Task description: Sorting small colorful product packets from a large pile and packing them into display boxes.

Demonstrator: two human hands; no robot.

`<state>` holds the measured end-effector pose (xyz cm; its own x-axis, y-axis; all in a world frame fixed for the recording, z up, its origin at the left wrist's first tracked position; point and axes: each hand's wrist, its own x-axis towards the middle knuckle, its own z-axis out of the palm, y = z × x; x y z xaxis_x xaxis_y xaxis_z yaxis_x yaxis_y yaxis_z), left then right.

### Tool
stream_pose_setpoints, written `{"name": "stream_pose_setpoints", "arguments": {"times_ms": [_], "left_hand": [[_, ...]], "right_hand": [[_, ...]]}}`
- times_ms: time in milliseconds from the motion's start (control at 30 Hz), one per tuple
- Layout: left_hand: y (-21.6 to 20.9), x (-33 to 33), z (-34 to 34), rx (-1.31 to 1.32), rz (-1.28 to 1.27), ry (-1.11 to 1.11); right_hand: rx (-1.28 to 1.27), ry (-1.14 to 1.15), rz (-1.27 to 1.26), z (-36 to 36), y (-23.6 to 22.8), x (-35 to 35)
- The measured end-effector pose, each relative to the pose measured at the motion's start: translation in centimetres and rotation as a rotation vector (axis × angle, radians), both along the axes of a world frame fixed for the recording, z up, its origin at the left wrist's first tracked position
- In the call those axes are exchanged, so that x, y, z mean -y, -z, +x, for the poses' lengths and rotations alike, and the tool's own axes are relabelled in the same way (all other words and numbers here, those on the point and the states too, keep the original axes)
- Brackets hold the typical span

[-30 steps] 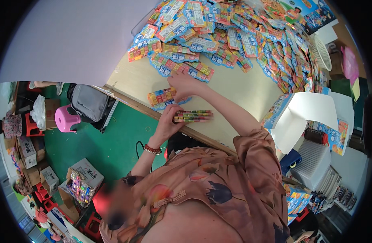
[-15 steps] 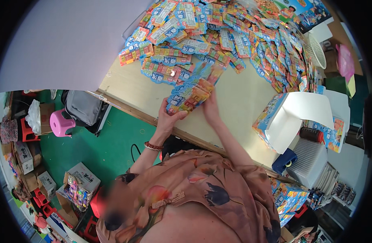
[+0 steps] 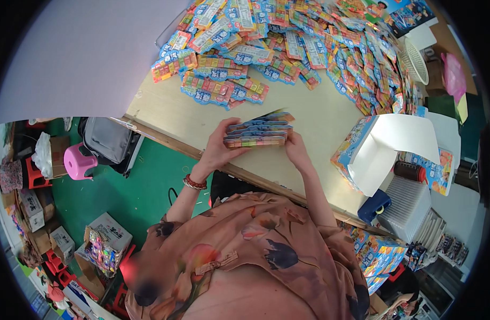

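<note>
The left hand (image 3: 219, 148) is clamped on the 9 o'clock end of a stack of packs (image 3: 257, 135), the right hand (image 3: 298, 150) on its 3 o'clock end. The stack is at the near side of the table (image 3: 317, 122); whether it touches the top, I cannot tell. From it, the pile (image 3: 250, 45) spreads from 12 to 1, the open box (image 3: 381, 149) stands at 3, the tape dispenser (image 3: 373, 206) at 4, the stool (image 3: 78, 161) at 9, the basket (image 3: 414, 61) at 2.

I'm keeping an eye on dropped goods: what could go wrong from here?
In the stack of packs, the far one juts out askew and might slip from between the left hand and right hand. Both hands are near the edge of the table, so a dropped pack could reach the floor.
</note>
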<state>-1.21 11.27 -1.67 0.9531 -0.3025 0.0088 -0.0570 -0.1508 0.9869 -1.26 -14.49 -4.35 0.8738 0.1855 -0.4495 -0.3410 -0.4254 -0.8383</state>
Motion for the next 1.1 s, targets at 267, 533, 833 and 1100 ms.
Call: {"name": "stream_pose_setpoints", "arguments": {"times_ms": [267, 533, 833, 1100], "left_hand": [[-0.8, 3.1, 1.8, 0.275, 0.220, 0.214], [1.9, 3.1, 1.0, 0.086, -0.021, 0.054], [1.2, -0.5, 0.8, 0.206, 0.172, 0.072], [1.9, -1.6, 0.9, 0.115, 0.056, 0.051]], "right_hand": [[0.648, 0.738, -0.013, -0.6, -1.7, 1.6], [0.247, 0.203, 0.385, 0.1, -2.5, 0.1], [0.285, 0.183, 0.575, -0.6, -2.2, -3.3], [0.345, 0.130, 0.542, 0.3, -0.5, -4.8]]}}
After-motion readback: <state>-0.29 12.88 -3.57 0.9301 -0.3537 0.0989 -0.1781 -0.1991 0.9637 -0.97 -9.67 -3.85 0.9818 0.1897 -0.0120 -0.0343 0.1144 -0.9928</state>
